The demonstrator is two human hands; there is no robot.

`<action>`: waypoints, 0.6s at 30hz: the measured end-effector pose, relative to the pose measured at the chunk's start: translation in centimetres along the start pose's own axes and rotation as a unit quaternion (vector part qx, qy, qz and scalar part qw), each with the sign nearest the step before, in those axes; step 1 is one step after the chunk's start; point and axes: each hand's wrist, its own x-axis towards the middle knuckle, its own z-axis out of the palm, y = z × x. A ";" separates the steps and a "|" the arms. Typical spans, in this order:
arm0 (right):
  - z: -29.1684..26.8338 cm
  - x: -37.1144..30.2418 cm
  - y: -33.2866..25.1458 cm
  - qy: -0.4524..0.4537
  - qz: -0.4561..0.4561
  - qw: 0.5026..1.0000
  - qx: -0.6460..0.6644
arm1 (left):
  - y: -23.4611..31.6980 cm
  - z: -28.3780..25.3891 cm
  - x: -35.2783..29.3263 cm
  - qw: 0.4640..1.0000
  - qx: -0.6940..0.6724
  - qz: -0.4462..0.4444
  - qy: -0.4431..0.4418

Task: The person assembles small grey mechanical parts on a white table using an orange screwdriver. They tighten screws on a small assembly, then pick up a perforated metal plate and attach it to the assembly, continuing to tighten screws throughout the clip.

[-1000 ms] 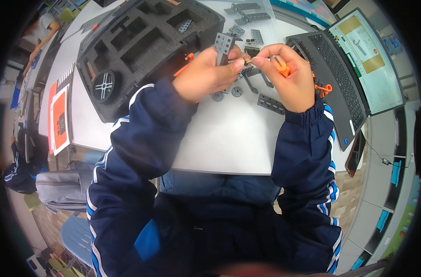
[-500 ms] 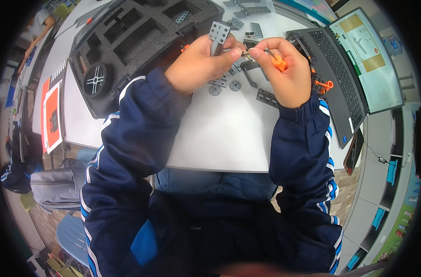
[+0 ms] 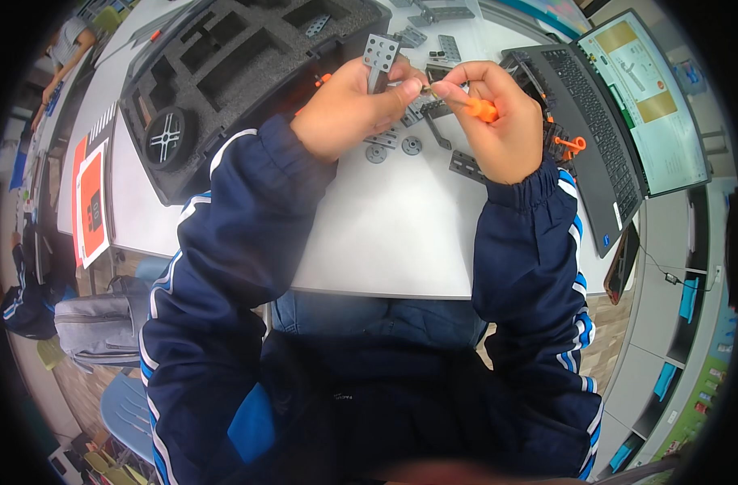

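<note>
My left hand [image 3: 336, 119] is closed around a grey metal bracket [image 3: 381, 53] whose perforated plate sticks up above the thumb. In my right hand [image 3: 510, 133] lies an orange-handled screwdriver [image 3: 484, 110], its handle against the palm. The right thumb and forefinger pinch near the left thumb tip, where a tiny brassy piece shows between the hands; I cannot make out what it is. Below the hands, two round grey discs [image 3: 412, 145] and a dark perforated strip [image 3: 467, 165] lie on the white table [image 3: 385, 234].
An opened black case [image 3: 223, 121] with cut-out foam, a black wheel [image 3: 168, 139] on it, stands at left. More grey metal parts [image 3: 447, 47] lie beyond the hands. At right is an open laptop [image 3: 583, 121], with an orange piece [image 3: 573, 146] beside it.
The screwdriver handle has swung to lie more level in my right hand, and the right fingers have shifted slightly. My left hand and the bracket have barely moved.
</note>
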 end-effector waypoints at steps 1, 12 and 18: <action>-0.1 -0.1 0.0 -0.001 -0.014 1.000 -0.025 | -0.1 0.1 0.1 1.000 0.000 0.001 0.010; 1.3 -0.4 0.3 0.036 0.031 0.999 0.000 | -0.3 0.4 0.0 0.995 0.033 -0.013 0.094; 1.5 -0.4 0.6 0.045 0.067 0.997 0.018 | 0.0 0.2 0.0 0.995 -0.008 -0.003 0.104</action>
